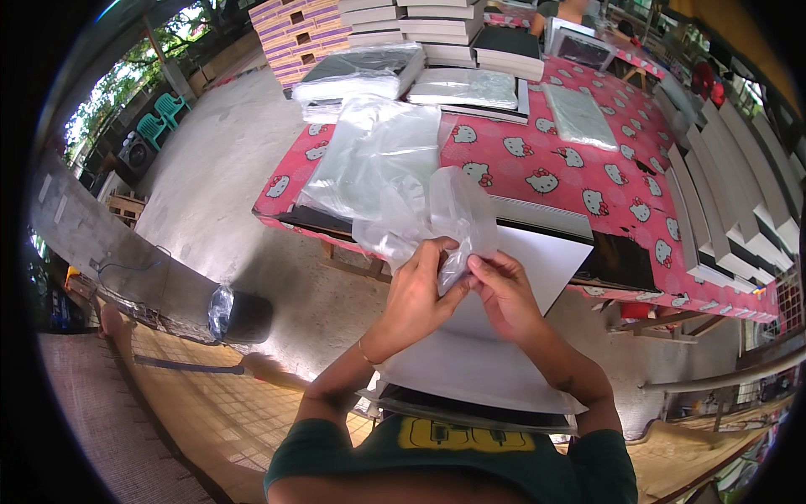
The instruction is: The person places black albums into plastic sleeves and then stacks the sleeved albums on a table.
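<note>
Between my two hands is a clear plastic bag (463, 210), bunched at its near end. My left hand (420, 290) pinches the bag's gathered edge, fingers curled. My right hand (505, 294) grips the same edge between thumb and fingers, close beside the left. Beneath my hands a large white board (537, 260) slants from the table edge toward my body; a clear sleeve (478, 370) covers its near part. Just beyond my left hand, a pile of clear plastic bags (374, 155) lies on the table.
The table wears a pink cartoon-cat cloth (537, 181). Wrapped packs (361, 71) and stacked thick white boards (441, 34) stand at the back. A flat plastic pack (579, 116) lies farther right. Leaning boards (739, 185) line the right side. A dark bin (248, 317) stands on the floor at left.
</note>
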The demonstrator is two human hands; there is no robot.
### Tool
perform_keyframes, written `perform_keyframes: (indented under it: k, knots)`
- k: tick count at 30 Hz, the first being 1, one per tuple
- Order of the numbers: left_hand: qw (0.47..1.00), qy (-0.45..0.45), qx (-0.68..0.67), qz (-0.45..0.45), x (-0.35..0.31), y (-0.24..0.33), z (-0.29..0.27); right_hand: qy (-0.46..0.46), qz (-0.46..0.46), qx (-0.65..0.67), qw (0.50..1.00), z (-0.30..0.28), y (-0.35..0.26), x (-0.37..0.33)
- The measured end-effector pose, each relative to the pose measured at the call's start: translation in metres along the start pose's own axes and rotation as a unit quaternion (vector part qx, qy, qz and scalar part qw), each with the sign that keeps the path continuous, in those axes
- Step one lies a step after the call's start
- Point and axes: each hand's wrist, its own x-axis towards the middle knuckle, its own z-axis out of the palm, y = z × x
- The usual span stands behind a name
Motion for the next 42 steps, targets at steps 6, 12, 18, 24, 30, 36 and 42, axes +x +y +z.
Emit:
perform_keyframes:
  k: [6,12,18,24,30,36,42]
  knots:
    - [0.964,-0.091,-0.218,-0.12,-0.002,-0.021,0.012,0.046,-0.096,-0.162,0.981,-0.028,-0.005,-0.018]
    - [0.99,0.04,-0.134,-0.023,0.006,-0.029,0.013,0.065,-0.032,0.125,0.99,-0.015,-0.032,-0.034]
    - [0.968,-0.125,-0.202,-0.084,0.009,-0.065,-0.05,0.012,-0.038,0.06,0.997,-0.042,-0.092,-0.053]
    - [0.894,-0.286,0.16,0.305,0.053,0.026,-0.025,-0.246,-0.152,-0.616,0.733,0.039,-0.118,-0.048]
    - [0.949,-0.172,0.175,0.201,0.073,-0.006,-0.083,0.025,0.05,-0.862,0.504,-0.035,-0.189,-0.072]
    - [0.868,-0.469,-0.121,0.111,0.046,0.009,-0.05,0.038,-0.158,0.055,0.985,-0.063,-0.149,-0.084]
    - [0.732,-0.279,-0.614,-0.103,0.049,-0.014,-0.052,-0.249,0.033,-0.515,0.82,-0.084,-0.134,-0.071]
